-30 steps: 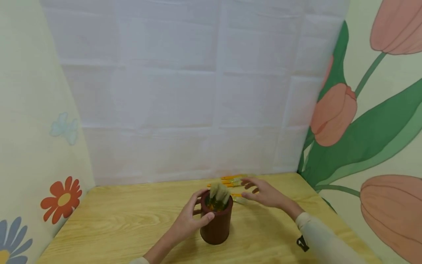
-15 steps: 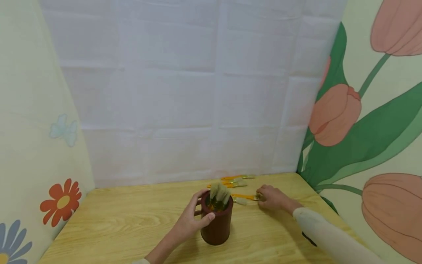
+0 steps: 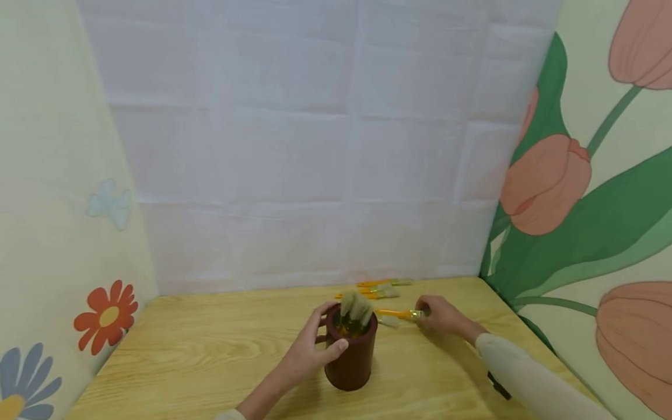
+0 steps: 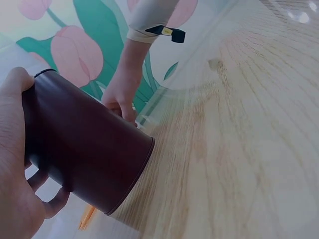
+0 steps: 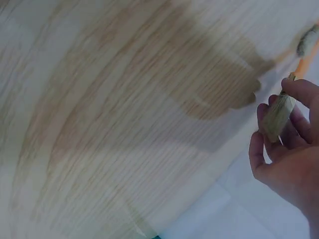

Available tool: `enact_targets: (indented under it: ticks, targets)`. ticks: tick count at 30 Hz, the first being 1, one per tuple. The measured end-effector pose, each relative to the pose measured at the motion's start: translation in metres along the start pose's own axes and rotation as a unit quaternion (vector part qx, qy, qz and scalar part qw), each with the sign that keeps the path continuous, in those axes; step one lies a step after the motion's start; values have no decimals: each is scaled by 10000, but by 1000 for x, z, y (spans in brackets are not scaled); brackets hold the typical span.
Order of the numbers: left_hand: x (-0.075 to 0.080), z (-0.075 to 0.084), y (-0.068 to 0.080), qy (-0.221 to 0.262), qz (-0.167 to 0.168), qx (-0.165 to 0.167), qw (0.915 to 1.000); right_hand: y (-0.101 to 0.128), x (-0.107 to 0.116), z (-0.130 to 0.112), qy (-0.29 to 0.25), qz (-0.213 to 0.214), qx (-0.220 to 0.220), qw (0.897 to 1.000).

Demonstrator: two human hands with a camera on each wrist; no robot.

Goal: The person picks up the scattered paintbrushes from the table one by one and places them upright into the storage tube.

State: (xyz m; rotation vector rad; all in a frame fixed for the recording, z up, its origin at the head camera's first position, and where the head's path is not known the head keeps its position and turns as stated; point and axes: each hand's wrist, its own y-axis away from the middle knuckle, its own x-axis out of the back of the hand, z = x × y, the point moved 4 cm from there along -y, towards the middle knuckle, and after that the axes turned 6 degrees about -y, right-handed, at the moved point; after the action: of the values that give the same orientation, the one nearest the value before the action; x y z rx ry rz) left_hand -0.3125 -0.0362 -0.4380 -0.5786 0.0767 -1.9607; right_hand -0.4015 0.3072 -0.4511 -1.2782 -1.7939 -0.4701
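Note:
My left hand (image 3: 307, 353) grips a dark brown cylindrical mug (image 3: 350, 367), fingers at its handle side and thumb over the near rim. Bristle ends of several paintbrushes (image 3: 357, 307) stick up out of the mug. To the right, my right hand (image 3: 440, 315) pinches an orange-handled paintbrush (image 3: 398, 313) near its metal collar. In the right wrist view the pale bristles (image 5: 277, 118) lie within the curled fingers, and the thumb is at the collar. The left wrist view shows the mug's smooth side (image 4: 89, 139) with the left hand around it.
Another paintbrush (image 3: 388, 321) lies just right of the mug, its handle hidden behind it. Several more orange-handled brushes (image 3: 385, 293) lie farther back on the wooden table (image 3: 220, 338), near a white sheet (image 3: 262, 175). Flower-painted walls stand on both sides.
My right hand has come down from above the brushes, moved right, and taken hold of a paintbrush at its bristle end. The left hand stays on the mug.

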Motion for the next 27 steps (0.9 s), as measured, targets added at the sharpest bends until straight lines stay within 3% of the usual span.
enact_targets:
  ticks: [4,7,12,18,22,27]
  targets:
    - [0,2,2,30,6,35,10000,1,8,-5,-813,197,-137,9964]
    - [-2,3,2,24,35,14,10000,2,16,-10,-1482,392,-459,9871]
    - [-7,2,3,-53,54,-28,10000,4,25,-13,-2625,875,-942,9563]
    - [-11,6,4,-102,187,-20,9998,3,46,-23,-3231,1485,-1229,9265]
    - [-12,9,4,-77,312,-43,9995,1,67,-44,-3634,1803,-816,9104]
    - [-11,11,4,-145,396,-10,9991,-2,92,-79,-4666,1858,108,8647]
